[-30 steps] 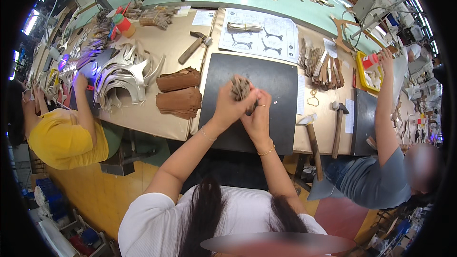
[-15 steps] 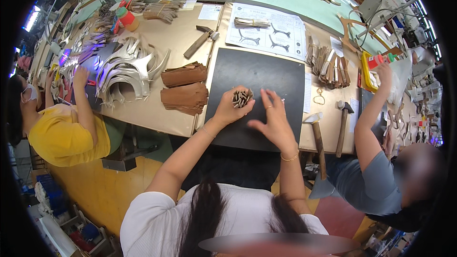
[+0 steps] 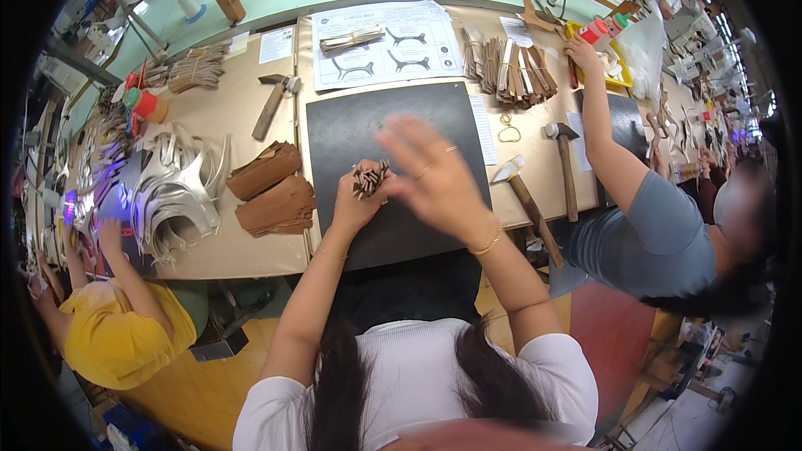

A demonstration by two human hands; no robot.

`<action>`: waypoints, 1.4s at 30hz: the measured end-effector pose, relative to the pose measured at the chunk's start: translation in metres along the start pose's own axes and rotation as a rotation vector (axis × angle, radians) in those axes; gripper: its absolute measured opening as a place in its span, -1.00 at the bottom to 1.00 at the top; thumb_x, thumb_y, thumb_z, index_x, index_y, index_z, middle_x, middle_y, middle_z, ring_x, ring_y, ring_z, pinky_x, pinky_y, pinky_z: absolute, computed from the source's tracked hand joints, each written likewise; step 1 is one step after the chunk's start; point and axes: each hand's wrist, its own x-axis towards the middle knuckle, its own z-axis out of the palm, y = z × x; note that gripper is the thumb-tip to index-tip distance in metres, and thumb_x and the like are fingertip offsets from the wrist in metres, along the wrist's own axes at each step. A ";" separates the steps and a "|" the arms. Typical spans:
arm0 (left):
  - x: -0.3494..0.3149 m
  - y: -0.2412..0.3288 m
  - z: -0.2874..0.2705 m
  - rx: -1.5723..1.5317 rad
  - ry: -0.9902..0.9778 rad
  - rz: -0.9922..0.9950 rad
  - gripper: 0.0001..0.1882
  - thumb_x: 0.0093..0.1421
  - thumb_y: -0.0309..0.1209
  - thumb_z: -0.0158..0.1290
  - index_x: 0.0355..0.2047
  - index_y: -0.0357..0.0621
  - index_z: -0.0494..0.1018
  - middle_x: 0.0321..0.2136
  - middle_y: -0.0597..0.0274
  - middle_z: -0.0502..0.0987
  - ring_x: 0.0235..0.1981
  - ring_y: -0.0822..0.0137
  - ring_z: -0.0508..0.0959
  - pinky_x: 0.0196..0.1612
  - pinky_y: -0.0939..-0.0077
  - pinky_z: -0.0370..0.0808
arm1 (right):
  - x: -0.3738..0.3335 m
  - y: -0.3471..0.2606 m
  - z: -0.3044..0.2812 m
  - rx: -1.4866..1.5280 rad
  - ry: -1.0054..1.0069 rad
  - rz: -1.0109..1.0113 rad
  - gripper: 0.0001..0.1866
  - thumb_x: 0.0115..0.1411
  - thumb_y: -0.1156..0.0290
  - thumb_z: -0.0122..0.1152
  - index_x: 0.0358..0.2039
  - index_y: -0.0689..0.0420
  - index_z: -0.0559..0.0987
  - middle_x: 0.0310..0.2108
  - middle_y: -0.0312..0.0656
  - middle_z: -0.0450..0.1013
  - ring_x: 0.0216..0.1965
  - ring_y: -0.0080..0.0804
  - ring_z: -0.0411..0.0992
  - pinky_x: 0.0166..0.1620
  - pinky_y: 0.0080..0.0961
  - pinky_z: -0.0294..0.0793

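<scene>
My left hand (image 3: 352, 210) is wrapped round a bundle of thin brown strips (image 3: 370, 179), held upright with the cut ends facing up. Raised just right of the bundle is my right hand (image 3: 439, 179), smeared by motion, with fingers stretched out and nothing visible in it. Its thumb side overlaps the bundle's edge; whether they touch I cannot tell. Both hands are over a black mat (image 3: 338, 129). Brown leather pieces (image 3: 276, 205) lie in two stacks left of the mat.
A hammer (image 3: 271, 104) lies at the left, two more hammers (image 3: 564, 169) at the right. Rubber bands (image 3: 507, 129) and strip bundles (image 3: 522, 75) lie beyond them. A printed sheet (image 3: 430, 25) is at the back. Co-workers in yellow (image 3: 125, 330) and grey-blue (image 3: 660, 238) flank me.
The view has swung, so the table appears shifted left. My right hand has risen and come closer to the bundle, fingers straighter. My left hand keeps its hold.
</scene>
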 end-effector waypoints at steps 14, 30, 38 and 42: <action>-0.012 0.019 0.003 -0.578 0.085 -0.318 -0.74 0.23 -0.44 0.30 -0.44 -0.09 0.38 -0.61 0.30 0.46 -0.58 0.44 0.50 -0.49 0.52 0.45 | -0.090 0.205 -0.034 -0.447 0.131 0.941 -0.80 0.30 0.41 0.24 -0.19 0.31 0.59 -0.25 0.04 0.56 -0.26 -0.05 0.54 -0.12 -0.21 0.49; -0.025 0.045 -0.006 -0.589 -0.113 -0.609 -0.75 0.22 -0.45 0.29 -0.45 -0.10 0.39 -0.61 0.28 0.47 -0.61 0.42 0.50 -0.48 0.48 0.47 | -0.019 0.054 -0.010 1.342 0.079 0.806 -0.72 0.34 0.61 0.02 0.04 0.14 0.38 0.09 -0.03 0.52 -0.38 -0.52 0.54 -0.24 -0.66 0.47; -0.035 0.034 -0.024 -0.505 -0.157 -0.625 -0.75 0.20 -0.48 0.30 -0.44 -0.13 0.39 -0.60 0.29 0.45 -0.60 0.43 0.49 -0.49 0.52 0.41 | 0.014 0.073 0.029 0.754 0.042 0.817 -0.75 0.30 0.44 0.26 -0.03 0.19 0.55 -0.03 -0.17 0.55 -0.33 -0.53 0.52 -0.27 -0.62 0.47; -0.042 0.037 -0.022 -0.215 -0.307 -0.644 -0.77 0.20 -0.36 0.34 -0.35 -0.13 0.48 -0.55 0.40 0.50 -0.55 0.56 0.47 -0.46 0.62 0.40 | 0.039 0.057 0.082 0.379 -0.149 0.483 -0.76 0.18 0.39 0.38 -0.16 0.16 0.64 -0.18 -0.16 0.53 -0.28 -0.29 0.52 -0.19 -0.37 0.49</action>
